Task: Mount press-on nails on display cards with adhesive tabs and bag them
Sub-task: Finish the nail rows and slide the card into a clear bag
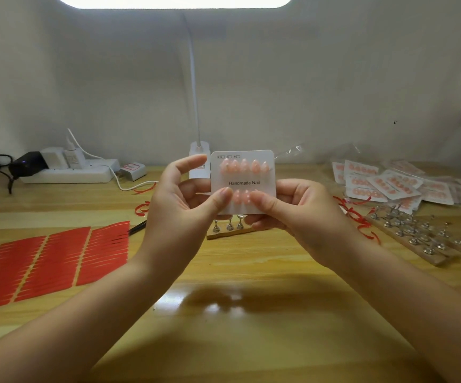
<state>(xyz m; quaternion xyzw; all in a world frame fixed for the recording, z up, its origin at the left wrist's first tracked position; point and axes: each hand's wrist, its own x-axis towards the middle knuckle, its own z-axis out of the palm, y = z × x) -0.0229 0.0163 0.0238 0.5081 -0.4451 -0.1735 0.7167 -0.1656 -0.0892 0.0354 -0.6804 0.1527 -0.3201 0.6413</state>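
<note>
Pink press-on nails [244, 165] line a display card [243, 182] pinched between left hand [181, 200] and right hand [297, 210], thumbs pressing its lower row

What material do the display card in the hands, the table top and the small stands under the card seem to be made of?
Display card: probably stiff matte white cardboard or plastic; it stays flat while held and carries printed text.
Table top: looks like varnished wood or wood-pattern laminate; yellow grain lines, glossy lamp reflection.
Small stands: apparently polished metal, silvery and shiny, on a wooden-looking base.

Glossy wooden table [251, 272], matt card [251, 175]
</note>
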